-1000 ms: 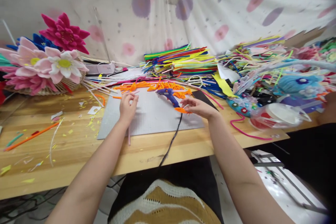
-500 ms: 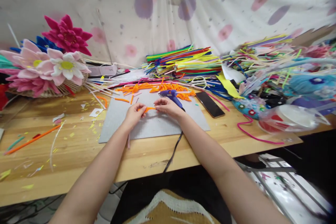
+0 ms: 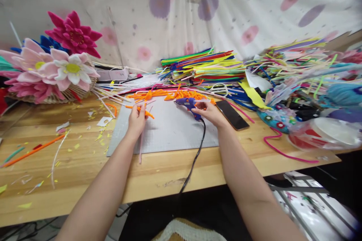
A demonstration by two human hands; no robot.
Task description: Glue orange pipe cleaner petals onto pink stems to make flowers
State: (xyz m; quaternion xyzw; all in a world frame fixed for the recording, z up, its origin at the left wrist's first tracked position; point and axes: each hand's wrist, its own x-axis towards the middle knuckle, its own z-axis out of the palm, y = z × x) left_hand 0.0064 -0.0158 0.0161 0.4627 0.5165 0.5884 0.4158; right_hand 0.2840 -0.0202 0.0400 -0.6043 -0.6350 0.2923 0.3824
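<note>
My left hand (image 3: 137, 121) pinches a short orange pipe-cleaner piece (image 3: 149, 114) above the left part of a grey board (image 3: 169, 131). The piece lies crosswise and sticks out on both sides of the fingers. At the board's right side, my right hand (image 3: 211, 113) has its fingers round the back of a purple hot glue gun (image 3: 186, 102), whose nozzle points left. From the gun's handle a black cord (image 3: 195, 154) runs down over the table edge. Behind both hands, several orange pipe-cleaner pieces (image 3: 161, 94) lie heaped along the board's far edge.
A phone (image 3: 232, 115) lies right of the board, with white-handled scissors (image 3: 220, 89) behind it. Bundles of coloured pipe cleaners (image 3: 203, 66) are piled at the back. Fuzzy flowers (image 3: 72, 69) stand at left. A clear plastic tub (image 3: 325, 133) sits at right; scraps litter the left tabletop.
My right hand has left the orange piece and moved right onto the glue gun. My left hand has drawn slightly left, keeping the piece. The view has shifted slightly.
</note>
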